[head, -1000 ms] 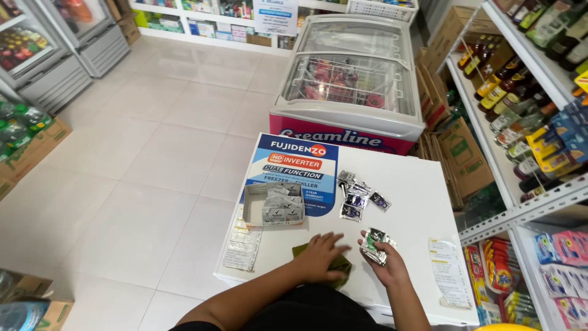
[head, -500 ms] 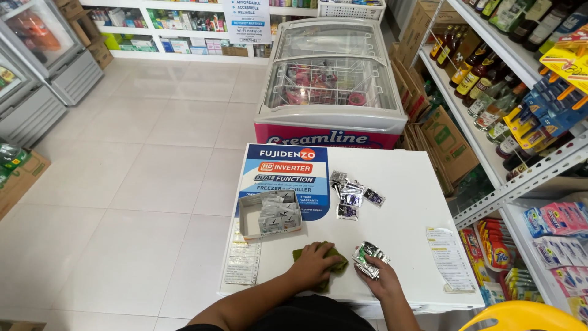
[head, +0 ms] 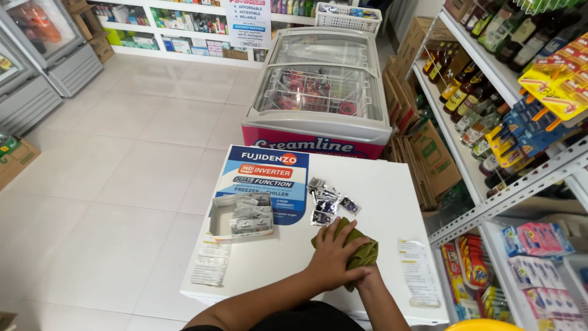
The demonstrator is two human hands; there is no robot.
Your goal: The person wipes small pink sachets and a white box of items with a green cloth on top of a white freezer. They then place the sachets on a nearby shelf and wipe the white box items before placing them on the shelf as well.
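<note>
The left hand (head: 334,254) lies over the olive cloth (head: 362,252) and covers most of it; the right hand is hidden beneath both, only its wrist showing. The small sachets (head: 326,203) are too small to tell apart. The bench (head: 380,196) runs off the bottom edge.

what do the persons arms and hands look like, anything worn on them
Both forearms are bare, with no sleeves reaching them, and no watch, bracelet or gloves can be seen. The left hand shows bare fingers with no ring visible. The right hand is mostly hidden behind the left hand and an olive green cloth. A dark garment shows at the bottom edge.
</note>
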